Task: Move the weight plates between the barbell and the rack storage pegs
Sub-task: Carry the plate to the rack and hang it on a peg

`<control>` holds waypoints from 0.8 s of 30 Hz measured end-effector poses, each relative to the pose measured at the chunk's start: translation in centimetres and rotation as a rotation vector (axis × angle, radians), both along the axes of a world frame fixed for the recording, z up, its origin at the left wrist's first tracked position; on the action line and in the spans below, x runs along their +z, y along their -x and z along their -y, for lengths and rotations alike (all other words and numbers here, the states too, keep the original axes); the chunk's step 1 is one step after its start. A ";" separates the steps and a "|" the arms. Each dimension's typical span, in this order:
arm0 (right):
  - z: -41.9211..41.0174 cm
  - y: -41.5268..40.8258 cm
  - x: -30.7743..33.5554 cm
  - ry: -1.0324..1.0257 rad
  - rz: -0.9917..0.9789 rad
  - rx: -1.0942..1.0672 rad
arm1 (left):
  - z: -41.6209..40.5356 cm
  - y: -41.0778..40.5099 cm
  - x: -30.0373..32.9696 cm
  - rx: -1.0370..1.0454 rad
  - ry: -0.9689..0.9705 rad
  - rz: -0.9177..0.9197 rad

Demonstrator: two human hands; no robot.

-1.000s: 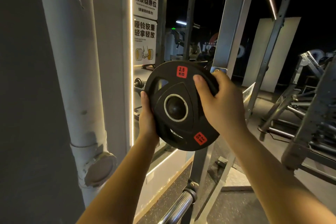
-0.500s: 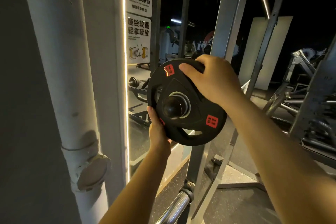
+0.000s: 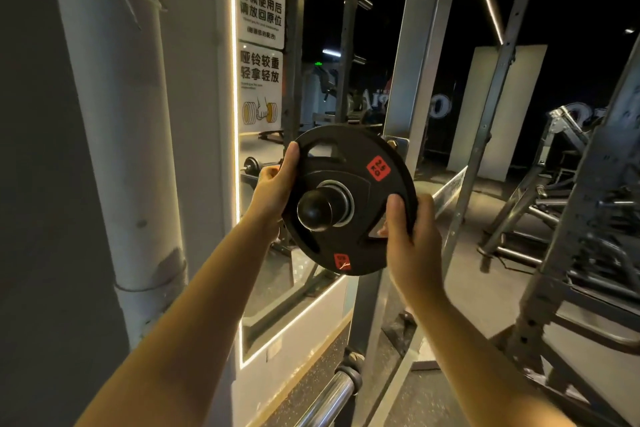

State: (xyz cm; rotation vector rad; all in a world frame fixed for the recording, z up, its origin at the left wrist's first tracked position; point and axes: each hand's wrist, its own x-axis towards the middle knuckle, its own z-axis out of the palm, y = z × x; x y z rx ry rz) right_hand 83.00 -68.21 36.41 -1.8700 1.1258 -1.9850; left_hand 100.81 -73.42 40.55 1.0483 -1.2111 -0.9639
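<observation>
Dim gym, mirror wall left. Left hand (image 3: 273,189) grips the weight plate (image 3: 349,203) at its upper-left rim, right hand (image 3: 410,236) its lower-right edge. Plate's bore sits over the storage peg (image 3: 317,210), whose long axis points near, toward the camera; rack upright (image 3: 420,55) just behind.

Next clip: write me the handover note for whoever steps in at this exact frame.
Left hand: grips the weight plate at its upper left rim.
Right hand: grips its lower right rim.
Plate: on the rack's storage peg, whose black capped end pokes out through the centre hole.
Done: plate threaded onto the peg.
Left: release both hands. Barbell end shows below; any further plates are out of view.
</observation>
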 end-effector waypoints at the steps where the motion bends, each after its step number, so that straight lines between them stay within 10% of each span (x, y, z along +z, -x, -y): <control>1: -0.4 0.5 1.4 -0.041 -0.022 0.014 | -0.5 0.0 0.2 0.051 0.068 0.010; 7: 1.2 -1.0 13.3 -0.227 -0.501 -0.125 | -3.8 3.9 1.9 0.261 0.356 0.019; 11: 3.2 -2.8 12.6 -0.254 -0.734 -0.215 | -3.9 6.3 0.7 0.507 0.507 0.338; 24: 2.5 -0.1 8.5 -0.106 -0.406 -0.096 | -0.6 2.3 -0.3 0.207 0.199 -0.040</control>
